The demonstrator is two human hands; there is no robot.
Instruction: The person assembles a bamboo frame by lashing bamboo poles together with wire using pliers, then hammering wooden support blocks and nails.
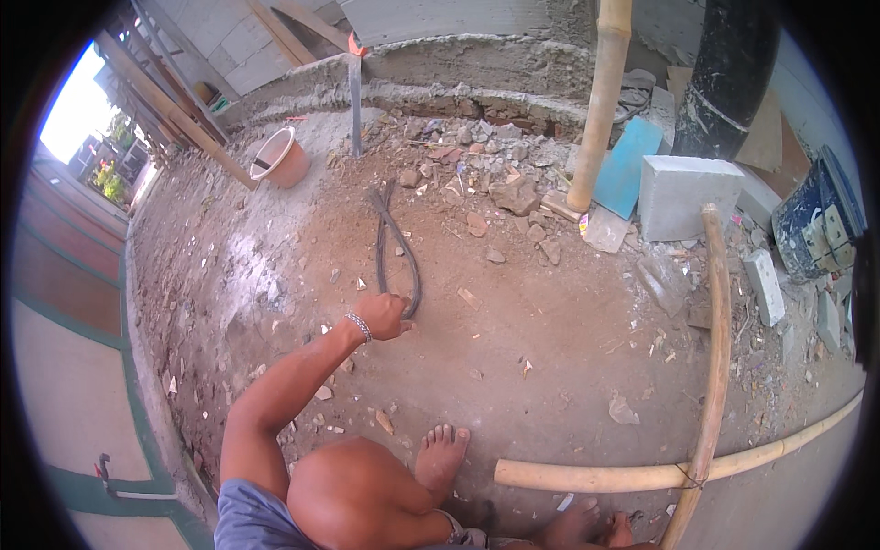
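Note:
My left hand (pixel 380 316) reaches down to the dirt, with a braided bracelet at its wrist. Its fingers are closed round the near, bent end of a bundle of dark wire (pixel 414 257). The bundle forms a long narrow loop on the ground, its two ends crossing at the far side. My right hand does not show. I am crouching, and my left foot (pixel 443 458) is bare on the soil, to the right of my bent knee.
Bamboo poles (pixel 587 478) tied crosswise lie at near right; an upright bamboo pole (pixel 602 101) stands beyond. A white block (pixel 687 197), blue bucket (pixel 819 220) and rubble (pixel 516 194) are right of centre or farther back. At far left are a pinkish bucket (pixel 286 167) and tiled edge (pixel 82 385).

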